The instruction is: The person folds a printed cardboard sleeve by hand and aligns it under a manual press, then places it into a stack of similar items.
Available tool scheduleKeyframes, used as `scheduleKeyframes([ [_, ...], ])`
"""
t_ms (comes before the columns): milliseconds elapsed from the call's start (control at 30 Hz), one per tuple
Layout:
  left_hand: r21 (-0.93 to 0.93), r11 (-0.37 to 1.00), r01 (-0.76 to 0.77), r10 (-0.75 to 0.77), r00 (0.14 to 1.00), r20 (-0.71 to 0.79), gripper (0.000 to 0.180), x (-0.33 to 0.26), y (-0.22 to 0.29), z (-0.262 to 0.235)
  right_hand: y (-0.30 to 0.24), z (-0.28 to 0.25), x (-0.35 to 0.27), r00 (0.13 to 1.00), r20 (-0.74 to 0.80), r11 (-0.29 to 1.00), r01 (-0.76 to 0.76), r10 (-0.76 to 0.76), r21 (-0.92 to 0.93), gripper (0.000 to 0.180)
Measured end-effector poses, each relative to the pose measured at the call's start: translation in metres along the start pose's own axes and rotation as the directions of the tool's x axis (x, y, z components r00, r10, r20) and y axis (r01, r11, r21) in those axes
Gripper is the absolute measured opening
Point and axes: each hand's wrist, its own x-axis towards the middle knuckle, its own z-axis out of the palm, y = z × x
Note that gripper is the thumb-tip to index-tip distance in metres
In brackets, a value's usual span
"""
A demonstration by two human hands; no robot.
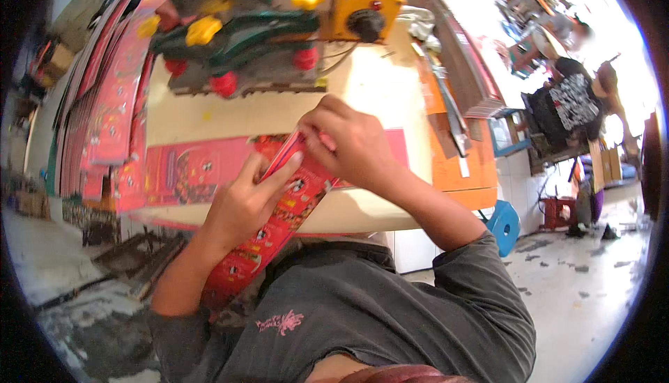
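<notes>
A long red printed packaging strip [282, 217] slants from my lap up over the table's near edge. It looks like film or thin card. Partway along its left side, my left hand [240, 205] grips it with thumb and fingers. My right hand [348, 135] is closed in a pinch at the strip's upper end, where a bluish-white edge shows between the hands. What lies right under the right fingertips is hidden. Beneath both hands, a similar pink-red printed sheet [167, 165] lies flat on the cream tabletop [369, 209].
Beyond my hands stands a dark green machine [251, 38] with yellow knobs and red feet, beside a yellow control box [364, 8]. Stacked red printed strips [115, 104] line the left. At right are a long box [453, 48], a metal blade-like bar [449, 108], a blue stool [503, 226] and people farther off.
</notes>
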Motion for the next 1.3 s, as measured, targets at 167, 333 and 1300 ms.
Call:
scheduleKeyframes([
  [167, 0.008, 1.000, -0.002, 0.002, 0.999, -0.032, 0.051, 0.015, 0.015, 0.007, 0.001, -0.019, -0.007, 1.000, 0.005, 0.990, -0.010, 0.011, -0.141, 0.013],
  [333, 0.074, 0.996, -0.056, 0.060, 0.997, -0.058, 0.052, 0.011, 0.016, 0.011, -0.002, -0.012, -0.013, 0.996, -0.092, 0.986, -0.025, 0.009, -0.167, 0.015],
  [1300, -0.157, 0.981, 0.109, -0.154, 0.939, -0.309, 0.046, -0.004, -0.006, -0.027, 0.063, -0.136, -0.074, 0.766, -0.076, 0.537, -0.373, 0.638, 0.756, 0.020],
])
